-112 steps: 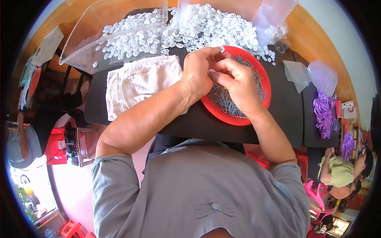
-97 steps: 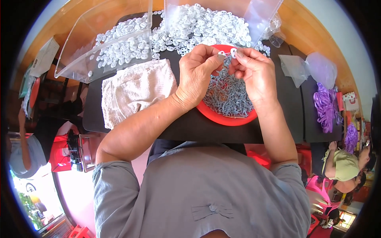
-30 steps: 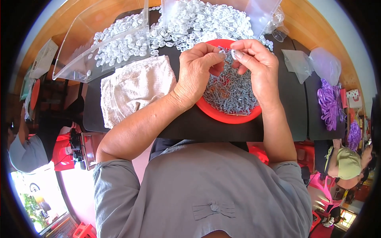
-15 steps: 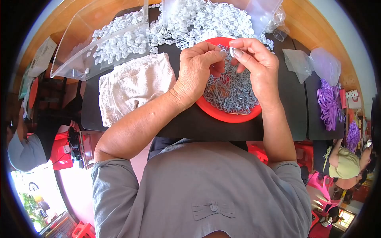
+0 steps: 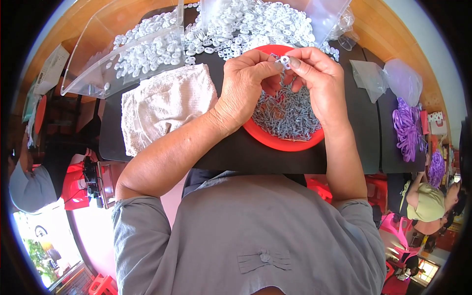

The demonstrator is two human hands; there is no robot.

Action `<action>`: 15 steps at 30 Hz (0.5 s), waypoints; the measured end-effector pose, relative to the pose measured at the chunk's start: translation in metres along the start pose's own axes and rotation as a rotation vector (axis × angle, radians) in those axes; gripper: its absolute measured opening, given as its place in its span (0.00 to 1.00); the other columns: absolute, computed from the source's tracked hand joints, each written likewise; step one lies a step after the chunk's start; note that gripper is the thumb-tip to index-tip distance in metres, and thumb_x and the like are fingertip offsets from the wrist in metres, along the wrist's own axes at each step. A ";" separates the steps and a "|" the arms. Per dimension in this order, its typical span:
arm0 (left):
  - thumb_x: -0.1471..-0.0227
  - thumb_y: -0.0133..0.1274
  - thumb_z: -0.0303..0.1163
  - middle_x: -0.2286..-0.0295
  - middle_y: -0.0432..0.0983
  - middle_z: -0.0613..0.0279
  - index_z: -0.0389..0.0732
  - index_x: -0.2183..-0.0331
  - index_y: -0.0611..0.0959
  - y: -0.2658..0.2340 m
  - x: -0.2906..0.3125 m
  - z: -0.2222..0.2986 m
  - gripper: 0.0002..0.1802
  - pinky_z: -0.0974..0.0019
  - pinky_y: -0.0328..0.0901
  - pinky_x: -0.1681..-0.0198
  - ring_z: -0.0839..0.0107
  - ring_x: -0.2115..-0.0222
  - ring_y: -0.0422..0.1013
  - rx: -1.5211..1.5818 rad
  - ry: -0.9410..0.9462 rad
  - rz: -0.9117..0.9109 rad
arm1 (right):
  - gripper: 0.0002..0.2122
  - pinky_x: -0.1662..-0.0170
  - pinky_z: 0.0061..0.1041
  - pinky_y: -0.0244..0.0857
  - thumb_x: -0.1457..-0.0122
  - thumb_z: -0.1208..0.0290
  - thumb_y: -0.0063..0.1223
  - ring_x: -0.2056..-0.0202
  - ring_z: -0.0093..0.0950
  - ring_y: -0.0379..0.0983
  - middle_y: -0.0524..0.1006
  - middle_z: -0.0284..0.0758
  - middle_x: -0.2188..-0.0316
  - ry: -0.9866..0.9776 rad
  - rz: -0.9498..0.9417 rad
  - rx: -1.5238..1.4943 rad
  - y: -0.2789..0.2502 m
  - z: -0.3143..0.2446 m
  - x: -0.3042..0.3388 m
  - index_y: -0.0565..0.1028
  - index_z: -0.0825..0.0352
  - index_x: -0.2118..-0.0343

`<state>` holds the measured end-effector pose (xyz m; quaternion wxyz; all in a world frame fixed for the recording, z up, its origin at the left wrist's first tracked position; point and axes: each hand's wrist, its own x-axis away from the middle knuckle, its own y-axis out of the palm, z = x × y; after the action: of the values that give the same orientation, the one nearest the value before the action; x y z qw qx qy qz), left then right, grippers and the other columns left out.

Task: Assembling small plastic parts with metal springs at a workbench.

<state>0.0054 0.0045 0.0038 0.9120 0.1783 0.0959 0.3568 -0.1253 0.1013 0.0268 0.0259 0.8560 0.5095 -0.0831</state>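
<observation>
Both hands meet above a red basin (image 5: 255,135) full of small grey screw-like pieces (image 5: 290,115). A small white oval plastic piece (image 5: 285,59) with a hole sits between the fingertips. My right hand (image 5: 322,78) is closed, pinching that piece between thumb and forefinger. My left hand (image 5: 246,81) is closed too, its thumb and forefinger pressed together against the left side of the piece. Whatever else the left fingers hold is hidden. Just below the fingertips shows a bit of grey, too small to tell apart from the pieces in the basin.
White oval pieces (image 5: 260,24) lie heaped behind the basin, with more in a clear plastic bin (image 5: 88,83) at the left. A folded pale towel (image 5: 167,105) lies beside my left forearm. Clear bags (image 5: 403,81) and purple straps (image 5: 407,130) are at the right on the dark table (image 5: 354,142).
The hands have drawn together, and the white piece in my right hand has moved slightly left to meet my left fingertips. The piece now shows more of its face.
</observation>
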 end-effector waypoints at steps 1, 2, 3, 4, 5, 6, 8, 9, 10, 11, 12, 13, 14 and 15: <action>0.50 0.54 0.28 0.82 0.73 0.62 0.33 0.75 0.78 -0.001 0.000 0.000 0.07 0.73 0.65 0.76 0.77 0.82 0.68 0.007 0.003 -0.001 | 0.08 0.72 0.16 0.61 0.41 0.71 0.54 0.72 0.19 0.72 0.76 0.30 0.72 0.016 -0.006 -0.019 0.000 0.000 0.000 0.76 0.70 0.63; 0.50 0.54 0.28 0.82 0.73 0.62 0.33 0.75 0.78 -0.001 0.001 0.001 0.07 0.73 0.65 0.76 0.77 0.82 0.68 0.008 0.003 -0.001 | 0.08 0.72 0.16 0.61 0.41 0.71 0.54 0.72 0.19 0.72 0.76 0.30 0.72 0.016 -0.007 -0.018 0.001 0.000 0.001 0.76 0.70 0.63; 0.50 0.53 0.27 0.82 0.74 0.62 0.33 0.75 0.78 0.000 0.002 0.002 0.07 0.73 0.65 0.76 0.77 0.82 0.68 -0.001 0.002 0.009 | 0.08 0.72 0.15 0.61 0.41 0.71 0.54 0.72 0.19 0.72 0.76 0.30 0.72 0.026 -0.008 -0.005 0.001 0.000 0.001 0.76 0.70 0.63; 0.50 0.53 0.27 0.82 0.74 0.62 0.33 0.75 0.78 0.000 0.002 0.002 0.07 0.73 0.65 0.76 0.77 0.81 0.68 -0.011 0.002 0.019 | 0.08 0.72 0.15 0.60 0.40 0.70 0.53 0.72 0.19 0.72 0.76 0.30 0.73 0.035 -0.010 0.008 0.001 0.000 0.001 0.76 0.70 0.64; 0.50 0.53 0.27 0.82 0.74 0.62 0.33 0.75 0.78 -0.001 0.002 0.002 0.07 0.73 0.65 0.76 0.77 0.81 0.68 -0.011 0.002 0.018 | 0.08 0.72 0.15 0.60 0.40 0.70 0.53 0.72 0.19 0.72 0.76 0.30 0.73 0.035 -0.009 0.009 0.002 0.000 0.002 0.76 0.70 0.64; 0.50 0.54 0.28 0.82 0.74 0.62 0.33 0.74 0.78 -0.002 0.001 0.000 0.07 0.73 0.65 0.76 0.77 0.81 0.68 0.002 0.017 0.009 | 0.08 0.73 0.15 0.61 0.40 0.70 0.53 0.73 0.19 0.72 0.76 0.30 0.74 0.041 -0.011 0.033 0.002 0.000 0.002 0.76 0.70 0.64; 0.50 0.54 0.28 0.81 0.74 0.62 0.33 0.74 0.78 -0.001 0.001 0.001 0.07 0.73 0.65 0.76 0.77 0.81 0.69 0.015 0.031 -0.003 | 0.08 0.73 0.16 0.61 0.40 0.70 0.53 0.74 0.19 0.72 0.76 0.30 0.74 0.046 -0.011 0.058 0.001 0.000 0.001 0.76 0.70 0.64; 0.49 0.55 0.27 0.81 0.74 0.62 0.33 0.73 0.78 -0.001 0.002 0.002 0.07 0.73 0.65 0.76 0.77 0.81 0.69 0.012 0.026 -0.007 | 0.08 0.73 0.16 0.61 0.40 0.70 0.53 0.74 0.19 0.72 0.76 0.30 0.75 0.045 -0.024 0.048 -0.001 0.001 0.000 0.76 0.70 0.65; 0.49 0.56 0.27 0.80 0.74 0.63 0.33 0.73 0.78 0.000 0.002 0.002 0.07 0.73 0.65 0.76 0.77 0.80 0.69 0.009 0.022 -0.014 | 0.08 0.73 0.16 0.61 0.40 0.70 0.53 0.75 0.19 0.72 0.76 0.31 0.76 0.044 -0.035 0.038 -0.003 0.001 0.000 0.76 0.70 0.65; 0.49 0.56 0.27 0.80 0.74 0.63 0.33 0.73 0.78 0.001 0.002 0.002 0.07 0.73 0.65 0.76 0.77 0.80 0.69 0.009 0.022 -0.018 | 0.08 0.73 0.16 0.61 0.40 0.70 0.53 0.75 0.19 0.72 0.76 0.31 0.76 0.043 -0.031 0.038 -0.005 0.000 -0.001 0.76 0.70 0.65; 0.49 0.57 0.26 0.80 0.74 0.63 0.33 0.72 0.78 0.002 0.001 0.002 0.06 0.74 0.65 0.76 0.77 0.80 0.69 0.019 0.034 -0.024 | 0.08 0.74 0.16 0.61 0.41 0.69 0.53 0.75 0.19 0.71 0.76 0.30 0.76 0.044 -0.052 0.027 -0.008 -0.004 -0.002 0.77 0.69 0.67; 0.49 0.57 0.25 0.80 0.75 0.63 0.33 0.72 0.78 0.003 0.002 0.002 0.06 0.74 0.65 0.76 0.77 0.80 0.69 0.029 0.046 -0.029 | 0.09 0.74 0.16 0.61 0.42 0.67 0.54 0.76 0.18 0.71 0.75 0.29 0.77 0.046 -0.072 0.014 -0.010 -0.007 -0.002 0.77 0.68 0.69; 0.49 0.57 0.25 0.80 0.75 0.63 0.33 0.72 0.78 0.004 0.002 0.003 0.06 0.74 0.65 0.76 0.77 0.80 0.69 0.029 0.044 -0.033 | 0.09 0.74 0.16 0.61 0.42 0.67 0.54 0.76 0.18 0.71 0.75 0.29 0.77 0.046 -0.067 0.014 -0.015 -0.008 -0.002 0.77 0.68 0.69; 0.49 0.58 0.25 0.80 0.75 0.63 0.33 0.72 0.78 0.005 0.002 0.005 0.06 0.74 0.65 0.76 0.78 0.80 0.69 0.024 0.043 -0.039 | 0.08 0.75 0.15 0.61 0.41 0.68 0.53 0.76 0.19 0.72 0.75 0.30 0.77 0.049 -0.113 0.034 -0.020 -0.010 -0.003 0.76 0.69 0.68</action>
<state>0.0050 0.0077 0.0106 0.9144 0.1796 0.1230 0.3414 -0.1427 0.1095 0.0376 -0.0060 0.8281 0.5559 -0.0722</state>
